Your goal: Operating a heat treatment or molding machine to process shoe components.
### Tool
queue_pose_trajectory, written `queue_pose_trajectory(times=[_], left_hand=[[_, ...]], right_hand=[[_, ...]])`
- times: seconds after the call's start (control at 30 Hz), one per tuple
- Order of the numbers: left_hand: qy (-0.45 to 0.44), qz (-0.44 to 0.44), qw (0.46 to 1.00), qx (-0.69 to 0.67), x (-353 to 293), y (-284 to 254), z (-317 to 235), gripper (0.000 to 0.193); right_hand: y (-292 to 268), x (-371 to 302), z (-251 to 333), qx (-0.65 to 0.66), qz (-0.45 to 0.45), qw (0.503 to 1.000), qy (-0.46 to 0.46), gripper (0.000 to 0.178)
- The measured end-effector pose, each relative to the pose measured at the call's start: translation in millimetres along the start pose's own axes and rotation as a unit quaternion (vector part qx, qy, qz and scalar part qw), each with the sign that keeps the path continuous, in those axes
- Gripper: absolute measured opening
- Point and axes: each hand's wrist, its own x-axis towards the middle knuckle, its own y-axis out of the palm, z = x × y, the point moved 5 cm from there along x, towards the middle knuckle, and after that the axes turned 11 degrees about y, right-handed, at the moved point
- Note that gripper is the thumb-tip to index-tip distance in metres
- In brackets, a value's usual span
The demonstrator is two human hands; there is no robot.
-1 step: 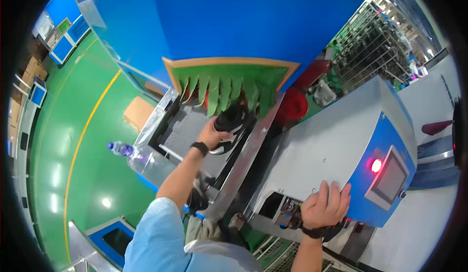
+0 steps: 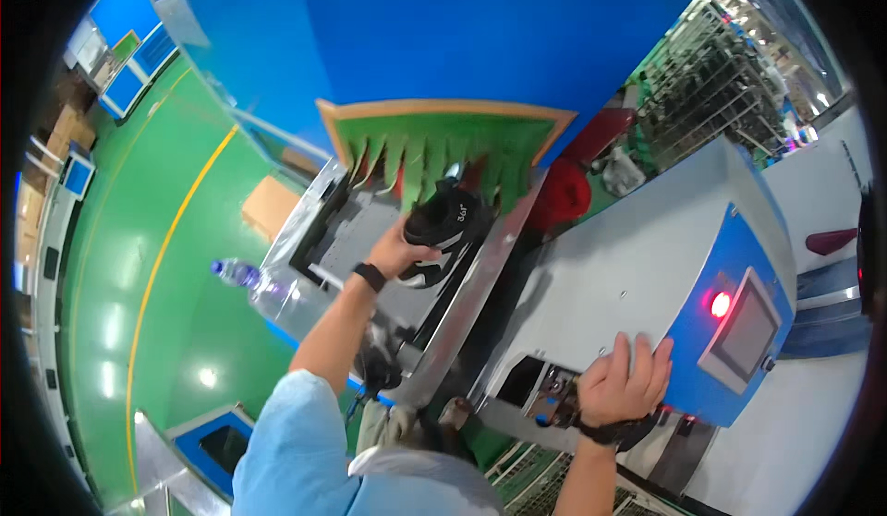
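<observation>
My left hand (image 2: 394, 250) is closed round a black shoe (image 2: 447, 218) with white stripes on its side. The shoe is tilted just in front of a green strip curtain (image 2: 370, 137), which hangs over the opening of a tall blue machine (image 2: 443, 36). Under the shoe runs a grey conveyor bed (image 2: 356, 234) with metal side rails. My right hand (image 2: 626, 382) holds nothing; its fingers are stretched out over the edge of a grey and blue machine housing (image 2: 614, 267). A dark wristband shows on each wrist.
Beside the conveyor on the left lies a clear plastic bottle (image 2: 277, 294) with a purple cap. A cardboard box (image 2: 271, 206) stands on the green floor. Right of my right hand are a glowing red button (image 2: 720, 304) and a screen (image 2: 742, 333). Behind the housing is a red bucket (image 2: 565, 193).
The shoe has come out from among the curtain strips, so more of its upper shows. My left hand still grips it. My right hand keeps its place on the housing.
</observation>
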Motion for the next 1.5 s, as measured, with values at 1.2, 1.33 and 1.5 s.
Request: queue_pose_trajectory(times=[1.2, 1.33, 1.5], left_hand=[[-0.161, 0.088, 0.78, 0.598, -308.5, -1.2, 58.5, 0.056], [-0.127, 0.055, 0.781, 0.609, -330.3, -29.4, 75.9, 0.043], [-0.148, 0.001, 0.821, 0.551, -407.7, -40.6, 14.1, 0.045]], right_hand=[[-16.6, 10.2, 5.4, 0.095, -0.042, 0.995, 0.008, 0.016], [-12.4, 5.2, 9.6, 0.128, -0.05, 0.991, 0.0, 0.015], [-13.8, 3.9, 3.7, 0.189, 0.004, 0.98, -0.07, 0.017]])
